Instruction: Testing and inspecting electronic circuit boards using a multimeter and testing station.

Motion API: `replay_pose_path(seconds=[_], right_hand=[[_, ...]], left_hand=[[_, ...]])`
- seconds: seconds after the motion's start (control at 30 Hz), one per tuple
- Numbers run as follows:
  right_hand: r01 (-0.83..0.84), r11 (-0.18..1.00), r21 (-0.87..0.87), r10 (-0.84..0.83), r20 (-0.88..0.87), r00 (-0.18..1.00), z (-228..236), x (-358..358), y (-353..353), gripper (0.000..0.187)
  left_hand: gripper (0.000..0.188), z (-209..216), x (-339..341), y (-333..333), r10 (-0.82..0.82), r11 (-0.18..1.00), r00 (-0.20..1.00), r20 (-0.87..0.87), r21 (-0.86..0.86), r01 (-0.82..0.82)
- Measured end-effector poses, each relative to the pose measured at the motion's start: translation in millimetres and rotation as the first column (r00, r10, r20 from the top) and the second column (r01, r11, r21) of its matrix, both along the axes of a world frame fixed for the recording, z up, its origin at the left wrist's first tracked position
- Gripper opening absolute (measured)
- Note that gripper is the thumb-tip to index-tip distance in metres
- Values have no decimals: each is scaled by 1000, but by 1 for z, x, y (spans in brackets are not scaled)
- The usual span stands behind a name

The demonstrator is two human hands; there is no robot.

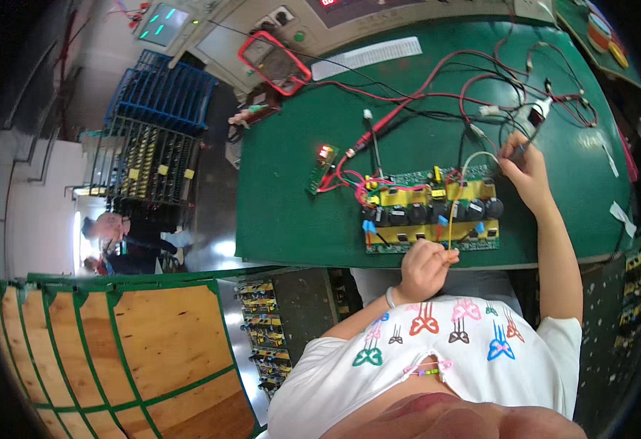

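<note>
I see the board (432, 214) lying flat right of centre on the green bench (291, 212), near its lower edge, probably for easy reach. The left hand (424, 268) pinches the yellow wire (464, 168) by its lower end; the right hand (524, 165), fingers closed, grips the upper end, apparently holding the arc above the board's parts.

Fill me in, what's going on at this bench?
Someone's left hand pinches a thin yellow-green wire at the near edge of a rectangular green circuit board; the wire arcs over the board to their right hand. A small green module with lit red digits lies left of the circuit board.
</note>
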State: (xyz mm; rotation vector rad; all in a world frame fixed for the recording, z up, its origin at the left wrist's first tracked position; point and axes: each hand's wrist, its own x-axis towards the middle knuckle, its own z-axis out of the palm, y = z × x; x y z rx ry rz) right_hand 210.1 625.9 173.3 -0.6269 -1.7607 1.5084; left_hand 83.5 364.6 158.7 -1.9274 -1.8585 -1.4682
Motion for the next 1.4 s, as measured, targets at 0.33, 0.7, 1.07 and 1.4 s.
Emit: replay_pose_path(seconds=[0.33,0.7,1.07,1.4], right_hand=[[7,1000,-14,-7,23,1000,-3,0,2,14],[-57,984,166,57,7,998,14,-11,-14,27],[-104,976,193,73,161,984,16,-15,-16,25],[-51,975,214,32,91,995,15,-17,-19,25]], left_hand=[[28,-1,1,1,9,1000,1000,5,23,-9],[27,-2,1,2,11,1000,1000,15,-12,-11],[25,-1,1,2,10,1000,1000,4,-18,-10],[28,-1,2,2,32,999,999,-1,-4,-32]])
